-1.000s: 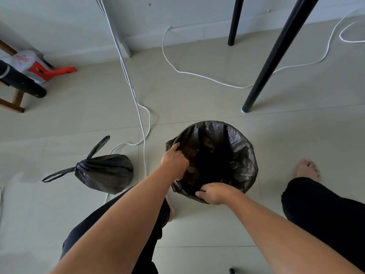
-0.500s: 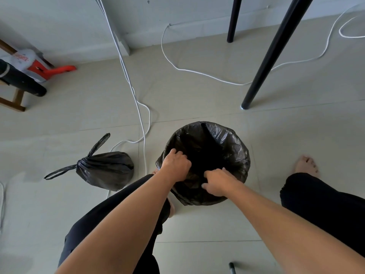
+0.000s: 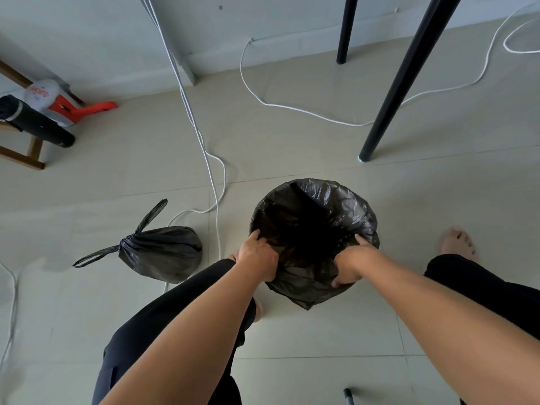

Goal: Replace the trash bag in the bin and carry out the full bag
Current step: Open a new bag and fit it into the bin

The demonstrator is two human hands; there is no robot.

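Observation:
A round bin stands on the tiled floor, fully covered by a fresh black trash bag (image 3: 330, 206) folded over its rim; the bin's own wall is hidden. My left hand (image 3: 258, 255) grips the bag's edge at the near left of the rim. My right hand (image 3: 352, 263) presses and holds the bag's overhang at the near right side. The full black bag (image 3: 163, 251), tied shut with two loose handle strips, lies on the floor to the left of the bin.
White cables (image 3: 213, 182) run down the floor between the full bag and the bin. Two black table legs (image 3: 388, 106) stand behind the bin. A red and white vacuum (image 3: 61, 108) and a wooden frame sit at far left. My bare foot (image 3: 457, 242) is right of the bin.
Both hands slid along the near rim: the right hand moved out to the right side, pulling the bag's overhang down, and the left hand shifted lower on the left edge.

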